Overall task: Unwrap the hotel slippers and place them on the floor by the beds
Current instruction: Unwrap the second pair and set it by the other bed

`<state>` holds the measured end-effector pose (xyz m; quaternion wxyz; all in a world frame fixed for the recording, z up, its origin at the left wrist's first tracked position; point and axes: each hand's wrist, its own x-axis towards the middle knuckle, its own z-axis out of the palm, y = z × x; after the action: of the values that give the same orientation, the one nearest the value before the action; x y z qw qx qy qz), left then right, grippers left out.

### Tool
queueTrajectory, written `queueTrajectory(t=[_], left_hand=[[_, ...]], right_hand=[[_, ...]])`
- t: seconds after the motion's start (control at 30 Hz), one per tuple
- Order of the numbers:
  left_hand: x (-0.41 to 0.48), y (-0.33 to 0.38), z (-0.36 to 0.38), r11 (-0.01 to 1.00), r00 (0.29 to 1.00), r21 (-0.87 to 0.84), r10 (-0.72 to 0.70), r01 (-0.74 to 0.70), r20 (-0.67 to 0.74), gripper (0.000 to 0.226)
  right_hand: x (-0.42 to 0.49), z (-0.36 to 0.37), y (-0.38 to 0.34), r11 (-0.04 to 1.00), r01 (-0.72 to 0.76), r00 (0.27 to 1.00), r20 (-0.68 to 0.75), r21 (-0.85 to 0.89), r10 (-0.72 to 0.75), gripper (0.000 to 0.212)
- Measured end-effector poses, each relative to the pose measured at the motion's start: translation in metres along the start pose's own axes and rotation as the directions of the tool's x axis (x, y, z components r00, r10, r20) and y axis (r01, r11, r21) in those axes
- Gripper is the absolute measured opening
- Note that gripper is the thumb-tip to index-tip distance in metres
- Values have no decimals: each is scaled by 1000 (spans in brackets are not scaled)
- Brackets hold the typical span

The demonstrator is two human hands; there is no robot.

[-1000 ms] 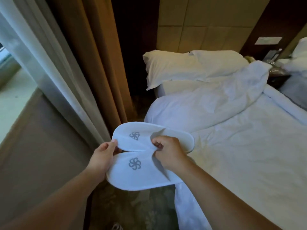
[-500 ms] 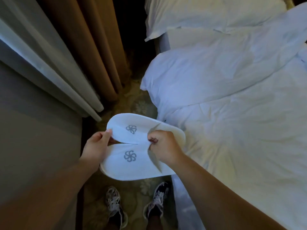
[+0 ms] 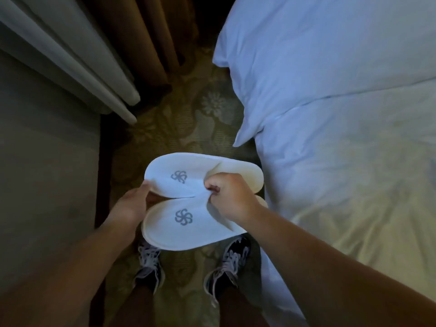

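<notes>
Pinching two white slippers (image 3: 188, 208) with grey pinwheel logos, wordless: left hand (image 3: 132, 206), right hand (image 3: 232, 199).

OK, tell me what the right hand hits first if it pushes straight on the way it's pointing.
The right hand points leftward at the left hand, so beyond the slippers it pinches it would probably meet that hand first, though depth is unclear.

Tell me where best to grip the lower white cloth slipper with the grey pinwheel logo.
Probably pinch the lower white cloth slipper at the open mouth of its upper, coming from the heel side, where the right hand already holds. The flap lifts there; the toe is flat, and the left hand only steadies it.
</notes>
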<state>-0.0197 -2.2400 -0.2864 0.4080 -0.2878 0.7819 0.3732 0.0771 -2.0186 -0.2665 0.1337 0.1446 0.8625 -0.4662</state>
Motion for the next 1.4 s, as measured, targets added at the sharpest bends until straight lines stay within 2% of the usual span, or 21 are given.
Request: queueTrajectory(t=[0.13, 0.23, 0.43, 0.6, 0.73, 0.83, 0.9, 1.0, 1.2, 1.4], left_hand=[[69, -19, 38, 984, 983, -105, -134, 147, 123, 57], [121, -27, 68, 982, 968, -107, -132, 157, 212, 62], [217, -28, 125, 987, 965, -69, -128, 147, 228, 66], [289, -30, 167, 995, 953, -22, -85, 95, 291, 70], [337, -33, 189, 993, 941, 6, -113, 117, 318, 73], [364, -31, 201, 992, 929, 85, -118, 94, 351, 77], [374, -28, 207, 983, 937, 175, -106, 49, 332, 80], [389, -20, 217, 956, 974, 286, 0, -67, 226, 80], [391, -3, 228, 900, 985, 420, 46, -112, 165, 65], [375, 9, 243, 864, 984, 475, 118, -166, 130, 58]], right_hand=[[35, 50, 70, 1000, -11, 999, -46, -21, 10, 42], [60, 88, 122, 997, -51, 994, -103, -64, 44, 42], [106, 143, 225, 991, -123, 978, -179, -61, 110, 12], [150, 161, 286, 974, -217, 951, -210, 70, 227, 23], [185, 168, 324, 979, -204, 965, -162, 33, 206, 24], [206, 176, 350, 972, -236, 955, -181, 10, 234, 24], [216, 181, 363, 961, -276, 947, -170, 4, 273, 24], [227, 188, 378, 955, -296, 944, -146, 25, 297, 21], [230, 194, 396, 970, -241, 956, -174, -9, 236, 26], [232, 190, 395, 976, -218, 963, -165, -23, 211, 33]])
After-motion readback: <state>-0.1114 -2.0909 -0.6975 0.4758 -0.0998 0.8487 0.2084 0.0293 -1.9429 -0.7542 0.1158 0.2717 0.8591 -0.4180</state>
